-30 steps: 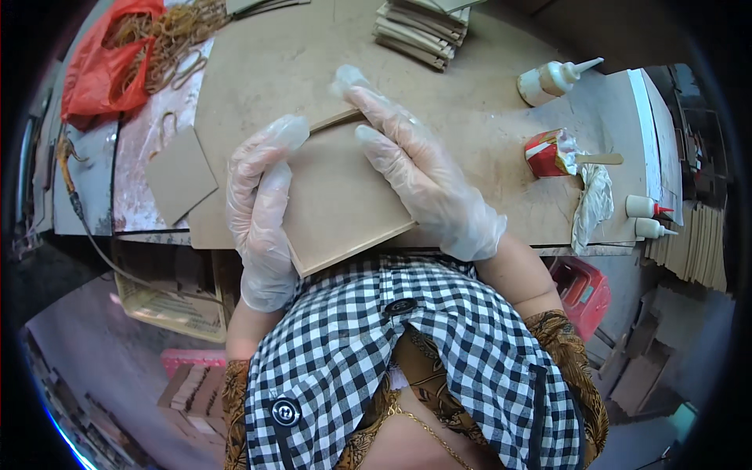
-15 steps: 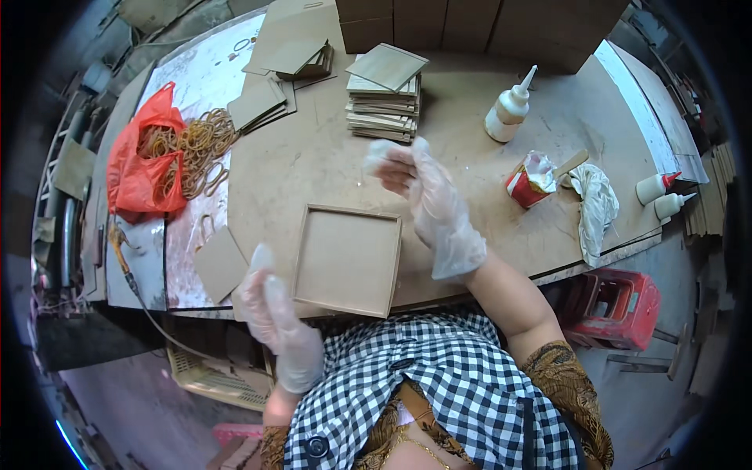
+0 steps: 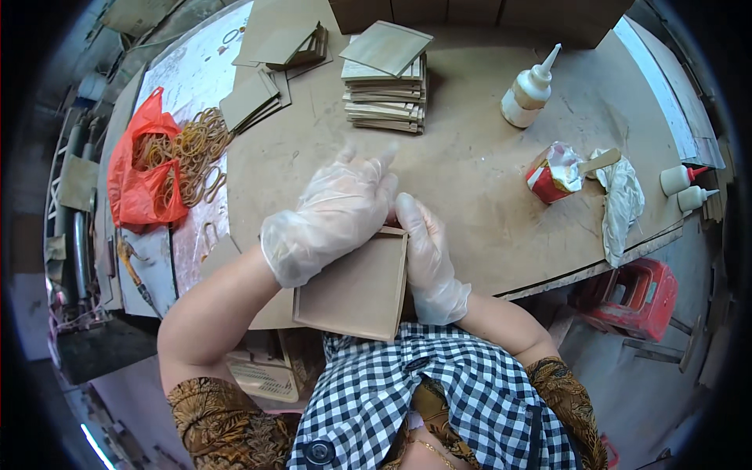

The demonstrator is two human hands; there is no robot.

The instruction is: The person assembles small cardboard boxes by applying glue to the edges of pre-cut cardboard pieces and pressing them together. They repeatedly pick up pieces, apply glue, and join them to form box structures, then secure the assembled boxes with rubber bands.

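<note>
In front of me a shallow square wooden tray [image 3: 348, 286] with thin raised sides reaches toward my apron at the table's near edge. My left hand [image 3: 333, 211], in a clear plastic glove, lies across its far left part and hides the far side; its fingers point away from me and look apart. My right hand [image 3: 429, 262], gloved too, is closed along the tray's right side near the far right corner. The two hands meet at that corner, where the fingers partly hide one another. Under my left forearm a flat board [image 3: 274, 313] is partly covered.
Beyond the hands stands a stack of thin wooden squares [image 3: 384, 98]. A red bag [image 3: 145, 196] with rubber bands [image 3: 196, 153] lies left. To the right are a nozzle bottle [image 3: 526, 98], a red tub [image 3: 552, 176] of white paste with a stick, and a white cloth [image 3: 623, 207].
My left hand has swung from the tray's left side across its far part. My right hand has come down onto the right side. The tray has shifted closer to me.
</note>
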